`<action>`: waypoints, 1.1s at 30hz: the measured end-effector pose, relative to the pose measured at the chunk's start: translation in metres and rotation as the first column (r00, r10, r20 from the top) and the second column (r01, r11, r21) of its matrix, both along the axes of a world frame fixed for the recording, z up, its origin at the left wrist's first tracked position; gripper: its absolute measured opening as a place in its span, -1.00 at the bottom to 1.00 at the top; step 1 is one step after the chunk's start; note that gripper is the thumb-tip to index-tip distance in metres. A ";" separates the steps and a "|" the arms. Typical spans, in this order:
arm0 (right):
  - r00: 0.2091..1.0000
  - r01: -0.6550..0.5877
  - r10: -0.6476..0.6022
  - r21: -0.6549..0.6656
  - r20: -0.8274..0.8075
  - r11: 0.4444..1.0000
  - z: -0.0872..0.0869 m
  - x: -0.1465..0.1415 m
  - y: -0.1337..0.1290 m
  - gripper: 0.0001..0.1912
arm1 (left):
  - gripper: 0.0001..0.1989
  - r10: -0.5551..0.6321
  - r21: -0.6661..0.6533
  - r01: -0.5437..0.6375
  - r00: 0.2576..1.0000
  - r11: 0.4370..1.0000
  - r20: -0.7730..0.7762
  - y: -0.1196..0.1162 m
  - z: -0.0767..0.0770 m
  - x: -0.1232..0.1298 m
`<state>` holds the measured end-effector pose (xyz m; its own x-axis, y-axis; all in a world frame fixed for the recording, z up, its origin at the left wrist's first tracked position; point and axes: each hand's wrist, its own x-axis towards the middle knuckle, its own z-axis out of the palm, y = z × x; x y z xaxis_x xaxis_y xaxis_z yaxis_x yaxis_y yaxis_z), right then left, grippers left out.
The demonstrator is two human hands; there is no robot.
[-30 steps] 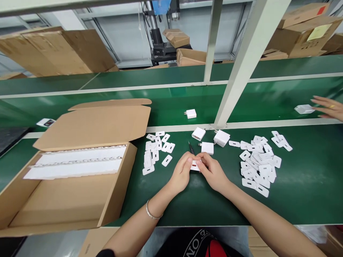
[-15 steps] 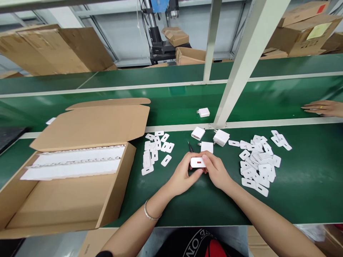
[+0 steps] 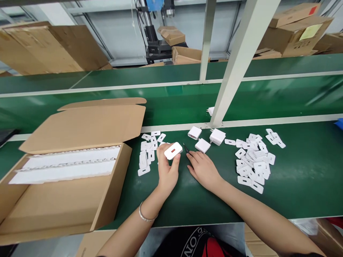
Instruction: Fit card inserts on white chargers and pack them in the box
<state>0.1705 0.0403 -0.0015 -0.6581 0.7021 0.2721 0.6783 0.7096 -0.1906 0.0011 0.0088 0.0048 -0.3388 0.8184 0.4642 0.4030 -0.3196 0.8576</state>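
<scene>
My left hand (image 3: 168,167) is closed around a white charger (image 3: 173,151), raised above the table with its end face and red USB port turned up towards me. My right hand (image 3: 205,170) lies low on the table, thumb apart from the fingers. Its fingertips reach over the rear of a thin black pointed tool (image 3: 186,149), whose hidden end I cannot make out. Just beyond are more white chargers: one showing an uncovered end (image 3: 194,132), one lying flat (image 3: 203,145) and a larger-looking one (image 3: 217,136).
White slotted cover plates lie in a right-hand heap (image 3: 253,159) and a smaller left-hand group (image 3: 143,159). An open cardboard box (image 3: 114,189) with white inserts takes up the left. A pale post (image 3: 233,67) rises behind, partly hiding another charger (image 3: 210,111).
My hands have parted. The left has carried the charger leftward and tilted it; the right has let go and come down at the black tool. The other person's hand has left view.
</scene>
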 end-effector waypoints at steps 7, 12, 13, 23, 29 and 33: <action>0.985 0.173 -0.172 -0.049 0.025 0.984 0.004 0.010 0.002 -0.91 | -0.68 -0.054 0.055 0.058 0.996 0.997 -0.078 -0.004 0.006 0.006; 0.975 0.188 -0.208 -0.210 -0.076 0.959 0.009 0.010 0.005 -0.81 | -0.66 -0.049 0.057 0.054 0.995 0.997 -0.084 -0.005 0.007 0.006; 0.959 0.205 -0.249 -0.276 -0.137 0.939 0.011 0.011 0.005 -0.79 | -0.66 -0.047 0.058 0.052 0.995 0.997 -0.085 -0.004 0.007 0.005; 0.771 0.150 -0.337 -0.360 -0.541 0.921 0.032 0.030 0.006 -0.86 | -0.72 -0.073 0.021 0.077 0.986 0.997 -0.152 -0.004 0.009 0.004; 0.854 0.105 -0.076 0.027 -0.514 0.994 0.050 0.035 0.002 -0.77 | -0.77 -0.192 -0.117 0.170 0.957 0.978 -0.216 -0.001 0.010 0.003; 0.888 0.067 0.002 0.133 -0.460 0.989 0.052 0.039 0.007 -0.85 | -0.74 -0.257 -0.146 0.231 0.946 0.962 -0.196 0.000 0.008 0.004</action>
<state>0.2091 0.0473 0.0509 -0.4134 0.6525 0.6351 0.5629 0.7314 -0.3850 0.0046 0.0089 0.0127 -0.0267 0.9173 0.3973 0.5010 -0.3316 0.7994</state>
